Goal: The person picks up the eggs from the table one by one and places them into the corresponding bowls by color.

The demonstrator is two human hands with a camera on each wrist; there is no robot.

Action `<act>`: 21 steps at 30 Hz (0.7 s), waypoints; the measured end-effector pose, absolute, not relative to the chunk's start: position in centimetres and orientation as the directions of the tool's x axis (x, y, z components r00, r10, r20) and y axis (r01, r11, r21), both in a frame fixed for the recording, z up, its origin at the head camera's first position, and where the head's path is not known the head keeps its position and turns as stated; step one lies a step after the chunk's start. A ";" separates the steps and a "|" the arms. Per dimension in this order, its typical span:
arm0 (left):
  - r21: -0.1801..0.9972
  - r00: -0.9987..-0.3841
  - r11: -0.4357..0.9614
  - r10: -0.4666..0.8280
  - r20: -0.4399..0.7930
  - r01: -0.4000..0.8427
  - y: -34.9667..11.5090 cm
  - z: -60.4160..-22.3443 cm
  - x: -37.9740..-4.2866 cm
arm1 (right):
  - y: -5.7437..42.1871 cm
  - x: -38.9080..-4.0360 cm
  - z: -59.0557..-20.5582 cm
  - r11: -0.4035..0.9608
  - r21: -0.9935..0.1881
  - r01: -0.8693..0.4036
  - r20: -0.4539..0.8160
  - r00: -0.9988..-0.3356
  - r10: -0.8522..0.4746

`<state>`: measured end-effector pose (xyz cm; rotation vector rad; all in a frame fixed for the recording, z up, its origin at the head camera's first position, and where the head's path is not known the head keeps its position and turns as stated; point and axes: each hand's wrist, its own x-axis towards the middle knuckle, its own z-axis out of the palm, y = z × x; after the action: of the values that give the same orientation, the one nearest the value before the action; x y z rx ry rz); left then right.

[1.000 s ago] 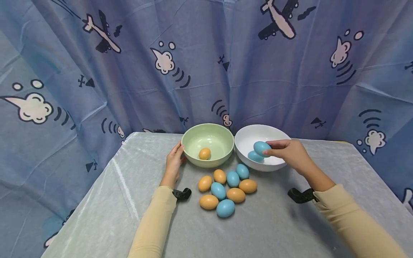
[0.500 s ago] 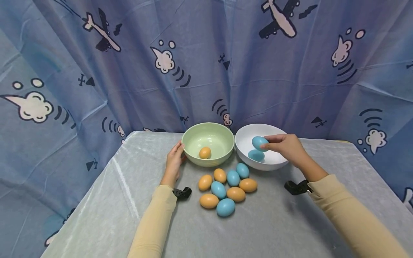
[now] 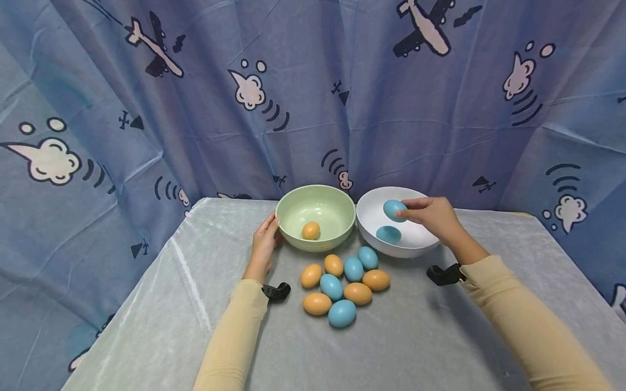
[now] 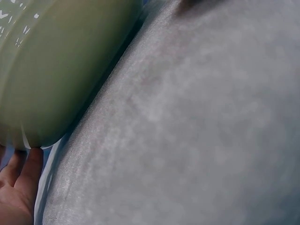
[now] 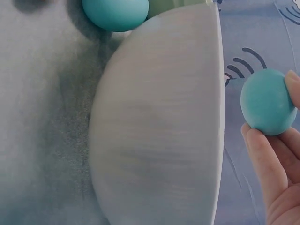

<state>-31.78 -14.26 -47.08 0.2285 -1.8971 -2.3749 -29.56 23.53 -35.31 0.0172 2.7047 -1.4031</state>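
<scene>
My left hand (image 3: 264,245) holds the left side of the green bowl (image 3: 315,245), with fingertips (image 4: 33,157) touching its outer wall in the left wrist view. My right hand (image 3: 437,218) pinches a blue egg (image 3: 394,210) between thumb and fingers over the white bowl (image 3: 413,252). In the right wrist view that blue egg (image 5: 268,102) hangs beyond the bowl's rim, apart from it. Another blue egg (image 3: 388,234) lies inside the white bowl, and one orange egg (image 3: 310,231) inside the green bowl.
Several loose eggs lie in front of the bowls, among them an orange egg (image 3: 317,303) and a blue egg (image 3: 342,313). The bowls stand side by side on a grey-covered table (image 3: 420,347). A blue patterned curtain (image 3: 303,70) hangs behind.
My right hand has moved slightly away from me and to the left with the blue egg, which is now further over the white bowl. My left hand has stayed at the green bowl.
</scene>
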 end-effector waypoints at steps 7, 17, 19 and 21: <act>0.970 -0.986 -0.242 -0.152 -0.071 -0.033 -14.2 -47.0 -31.8 | 23.6 -30.3 -35.7 0.567 -0.821 0.064 -0.091 -0.996 -0.020; 0.970 -0.985 -0.239 -0.152 -0.077 -0.039 -14.3 -47.0 -31.9 | 23.6 -31.2 -36.3 0.561 -0.823 0.088 -0.105 -0.994 0.002; 0.971 -0.984 -0.236 -0.159 -0.078 -0.039 -14.3 -47.1 -32.0 | 23.7 -31.5 -36.5 0.561 -0.823 0.094 -0.108 -0.994 0.007; 0.972 -0.984 -0.231 -0.164 -0.076 -0.036 -14.3 -47.1 -31.9 | 23.7 -31.7 -36.7 0.564 -0.820 0.097 -0.109 -0.994 0.013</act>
<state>-31.94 -14.30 -47.10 0.2474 -1.8951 -2.3896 -31.75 23.67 -36.71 0.0957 2.6975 -1.4235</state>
